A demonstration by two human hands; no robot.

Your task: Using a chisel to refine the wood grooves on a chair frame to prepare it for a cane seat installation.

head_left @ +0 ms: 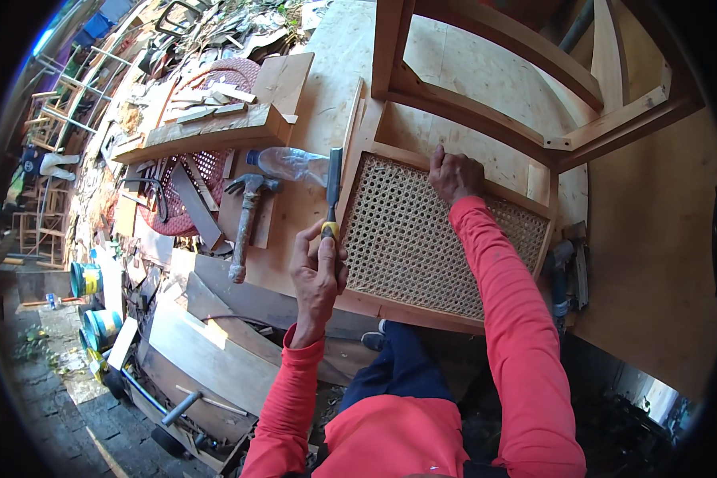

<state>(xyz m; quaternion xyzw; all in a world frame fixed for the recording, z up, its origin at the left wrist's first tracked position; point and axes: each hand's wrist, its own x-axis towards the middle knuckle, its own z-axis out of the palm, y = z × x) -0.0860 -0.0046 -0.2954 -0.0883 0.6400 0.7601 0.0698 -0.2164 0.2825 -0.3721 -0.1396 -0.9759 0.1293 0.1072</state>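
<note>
My left hand is closed around the yellow handle of a chisel, its flat metal blade pointing away from me. Just right of the blade lies a wooden chair frame with a woven cane panel. At the far edge of this panel rests my right hand, fingers curled; what they grip, if anything, is hidden. More of the wooden frame rises beyond that hand. A claw hammer with a wrapped, worn handle lies left of the chisel. Next to it a clear plastic bottle lies on its side.
A thick wooden beam and offcuts lie over a red woven plastic chair on the left. Paint buckets stand on the ground at lower left. Tools hang by the bench's right side. A plywood sheet stands further right.
</note>
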